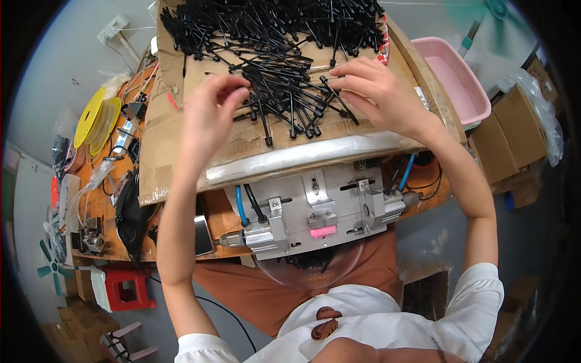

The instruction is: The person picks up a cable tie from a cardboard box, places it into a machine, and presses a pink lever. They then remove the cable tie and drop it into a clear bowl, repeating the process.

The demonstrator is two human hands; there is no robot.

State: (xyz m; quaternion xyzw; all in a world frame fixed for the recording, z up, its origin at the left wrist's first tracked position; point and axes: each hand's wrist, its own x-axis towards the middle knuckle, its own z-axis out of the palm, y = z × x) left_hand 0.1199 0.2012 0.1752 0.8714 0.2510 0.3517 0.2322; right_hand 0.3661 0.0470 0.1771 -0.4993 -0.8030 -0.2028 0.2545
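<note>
A heap of thin black sticks with fat ends lies on a big sheet of brown cardboard, just behind a shiny metal machine. The left hand is curled at the heap's left side, and the right hand is bent over its right side, near one slanting stick. I cannot tell if the fingers of either hand are pinching a stick.

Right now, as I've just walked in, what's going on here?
A seated person has both bare hands at a loose pile of thin black pieces with knobbed ends, spread on cardboard. The left hand is at the pile's left side, the right hand at its right; whether either grips a piece is unclear. Closer to the person is a metal fixture with a pink part at its front.
</note>
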